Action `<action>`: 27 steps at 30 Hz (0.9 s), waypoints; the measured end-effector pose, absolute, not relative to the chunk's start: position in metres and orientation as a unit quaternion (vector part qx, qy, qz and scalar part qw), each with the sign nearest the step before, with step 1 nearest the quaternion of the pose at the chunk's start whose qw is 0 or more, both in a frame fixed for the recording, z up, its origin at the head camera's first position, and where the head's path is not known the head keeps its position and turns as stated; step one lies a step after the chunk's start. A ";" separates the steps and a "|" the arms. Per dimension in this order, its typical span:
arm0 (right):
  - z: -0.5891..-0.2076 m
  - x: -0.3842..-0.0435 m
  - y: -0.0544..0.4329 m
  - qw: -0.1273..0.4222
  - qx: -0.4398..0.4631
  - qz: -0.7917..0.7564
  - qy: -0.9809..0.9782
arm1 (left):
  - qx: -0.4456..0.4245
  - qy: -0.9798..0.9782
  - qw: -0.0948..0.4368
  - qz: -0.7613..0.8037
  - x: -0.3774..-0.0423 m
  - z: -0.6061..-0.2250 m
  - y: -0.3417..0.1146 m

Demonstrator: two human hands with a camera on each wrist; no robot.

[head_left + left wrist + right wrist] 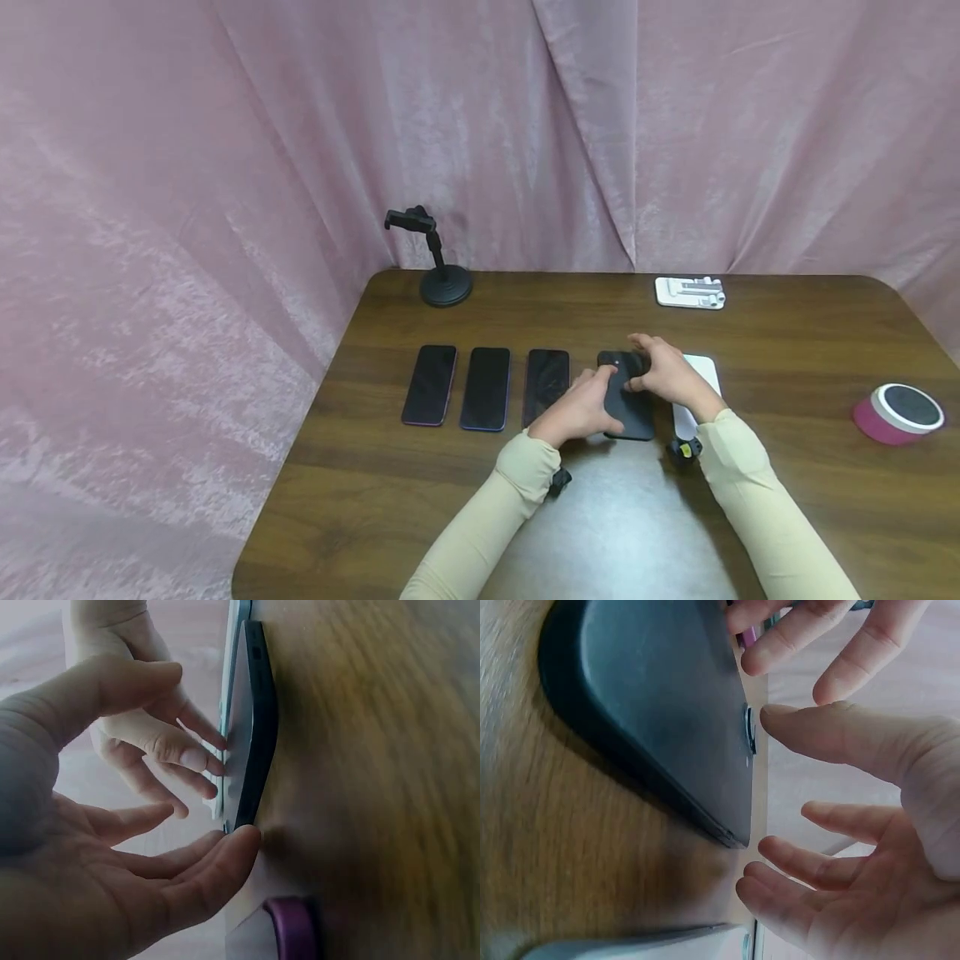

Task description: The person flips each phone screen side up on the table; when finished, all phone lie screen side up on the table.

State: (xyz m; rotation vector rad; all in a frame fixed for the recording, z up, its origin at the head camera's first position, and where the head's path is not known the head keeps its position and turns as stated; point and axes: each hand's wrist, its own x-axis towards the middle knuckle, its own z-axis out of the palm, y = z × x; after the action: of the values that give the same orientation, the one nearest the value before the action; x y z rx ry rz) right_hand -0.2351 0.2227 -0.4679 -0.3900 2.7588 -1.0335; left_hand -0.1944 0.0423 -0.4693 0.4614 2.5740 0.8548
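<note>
A dark phone (632, 414) lies on the table between the two hands, back side up, its camera bump (750, 731) showing in the right wrist view. My left hand (581, 407) is at its left side; in the left wrist view a fingertip touches the phone's edge, with thumb and fingers spread. Over the phone's upper right part reaches my right hand (670, 375), thumb and fingers apart and loosely bent, gripping nothing. A white phone (702, 367) lies partly hidden under the right wrist.
Left of the hands lie three dark phones (429, 385) in a row. A black phone stand (446, 286) is at the back left, a folded white stand (690, 293) at the back right. A pink and white round object (896, 414) sits far right. Pink curtain (480, 133) hangs behind.
</note>
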 end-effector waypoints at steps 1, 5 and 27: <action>-0.468 -0.236 0.223 0.087 -0.133 -0.347 0.925 | 0.161 0.919 0.195 0.303 -0.194 -0.469 0.043; -0.470 -0.237 0.224 0.101 -0.134 -0.347 0.923 | 0.152 0.923 0.196 0.295 -0.193 -0.470 0.046; -0.472 -0.242 0.228 0.122 -0.141 -0.330 0.926 | 0.154 0.946 0.174 0.225 -0.192 -0.476 0.057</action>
State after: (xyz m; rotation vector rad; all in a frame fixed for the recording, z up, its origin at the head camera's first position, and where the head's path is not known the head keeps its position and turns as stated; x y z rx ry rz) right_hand -0.2424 0.2278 -0.4722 -0.4115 2.7023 -0.9621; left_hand -0.1919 0.0574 -0.4759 0.4377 2.6818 0.6391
